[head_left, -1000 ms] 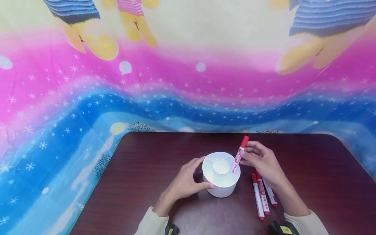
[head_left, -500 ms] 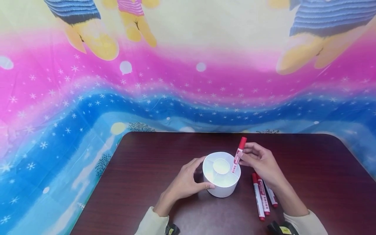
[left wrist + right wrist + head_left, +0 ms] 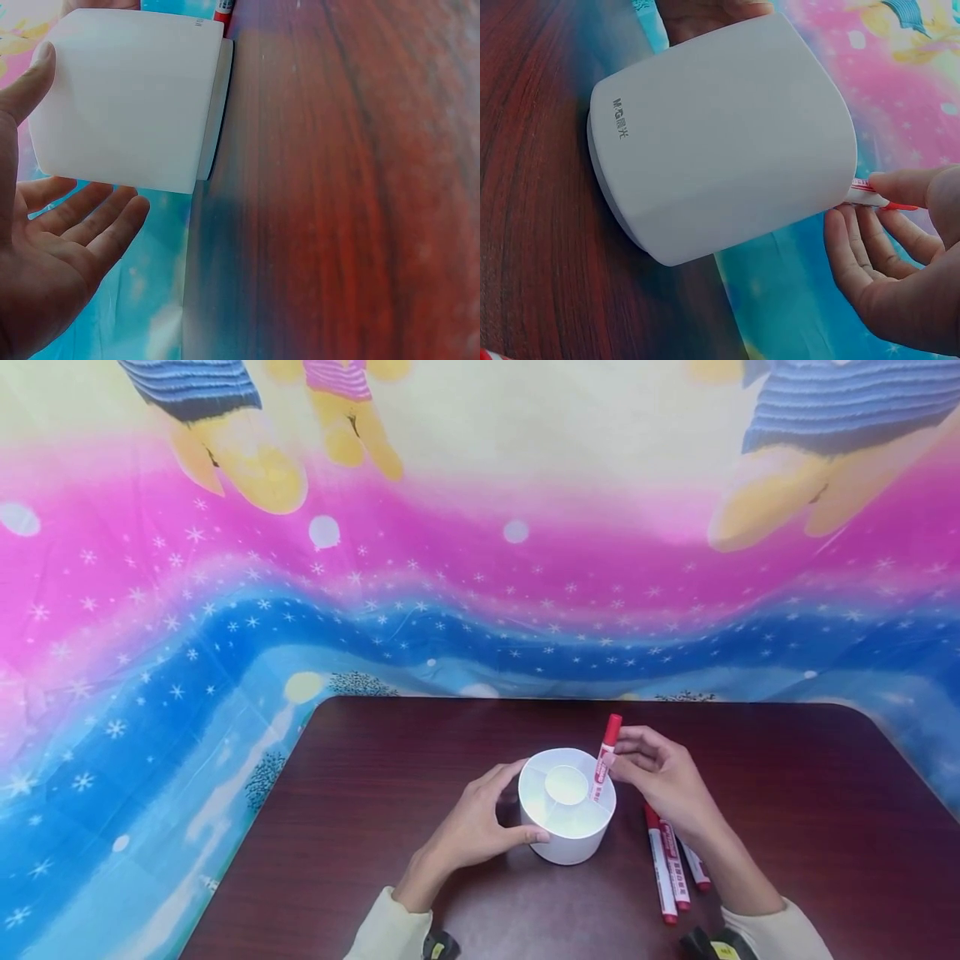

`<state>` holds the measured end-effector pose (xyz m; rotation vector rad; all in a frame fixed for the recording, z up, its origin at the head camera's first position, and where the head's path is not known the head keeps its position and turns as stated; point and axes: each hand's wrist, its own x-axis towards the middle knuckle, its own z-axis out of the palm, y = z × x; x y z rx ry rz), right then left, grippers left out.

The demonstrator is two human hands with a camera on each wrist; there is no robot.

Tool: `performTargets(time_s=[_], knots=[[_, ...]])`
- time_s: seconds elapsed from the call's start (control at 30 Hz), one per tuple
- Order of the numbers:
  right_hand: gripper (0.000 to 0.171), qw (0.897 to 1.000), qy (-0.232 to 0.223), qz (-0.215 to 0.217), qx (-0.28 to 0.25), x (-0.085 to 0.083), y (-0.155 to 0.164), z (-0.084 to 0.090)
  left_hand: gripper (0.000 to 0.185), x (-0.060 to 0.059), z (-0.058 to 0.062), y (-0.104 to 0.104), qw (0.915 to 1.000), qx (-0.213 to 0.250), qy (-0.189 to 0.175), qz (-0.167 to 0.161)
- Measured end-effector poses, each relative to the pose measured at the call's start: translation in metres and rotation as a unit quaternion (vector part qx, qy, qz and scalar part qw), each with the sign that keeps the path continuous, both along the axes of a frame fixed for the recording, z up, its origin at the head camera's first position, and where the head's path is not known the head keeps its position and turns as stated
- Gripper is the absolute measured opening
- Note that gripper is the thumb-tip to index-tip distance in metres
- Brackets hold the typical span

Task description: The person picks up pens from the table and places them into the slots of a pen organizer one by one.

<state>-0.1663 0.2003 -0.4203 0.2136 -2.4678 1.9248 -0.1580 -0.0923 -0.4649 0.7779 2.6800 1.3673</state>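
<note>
A round white pen holder (image 3: pixel 567 850), divided into compartments around a central ring, stands upright on the table. My left hand (image 3: pixel 480 823) grips its left side, thumb at the front and fingers behind; the left wrist view shows thumb and fingertips at the holder's wall (image 3: pixel 127 97). At its right rim, my right hand (image 3: pixel 669 778) pinches a red-capped whiteboard marker (image 3: pixel 611 737) between thumb and fingers. The marker tilts slightly right, cap up, its lower end inside a right-hand compartment. In the right wrist view, the holder hides that lower end, leaving the marker's upper part (image 3: pixel 865 196) visible.
Three more red-and-white markers (image 3: pixel 662 872) lie side by side on the dark wooden table (image 3: pixel 375 777), right of the holder, partly under the right forearm. A colourful printed cloth (image 3: pixel 480 568) hangs behind the table's far edge.
The marker has gone lower into the compartment and become more upright, the right hand shifting slightly left and down with it. The left hand keeps its grip on the holder.
</note>
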Motion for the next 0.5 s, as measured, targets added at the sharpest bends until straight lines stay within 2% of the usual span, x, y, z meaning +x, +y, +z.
performTargets(time_s=[0.2, 0.5], knots=[[0.046, 0.999, 0.005, -0.001, 0.033, 0.002, 0.001, 0.001, 0.098, 0.000, 0.000, 0.000, 1.0000, -0.005, -0.001, 0.001], [0.046, 0.999, 0.029, -0.005, 0.024, 0.004, 0.014, 0.009, 0.098, 0.001, 0.000, 0.000, 1.0000, -0.004, 0.002, 0.002]])
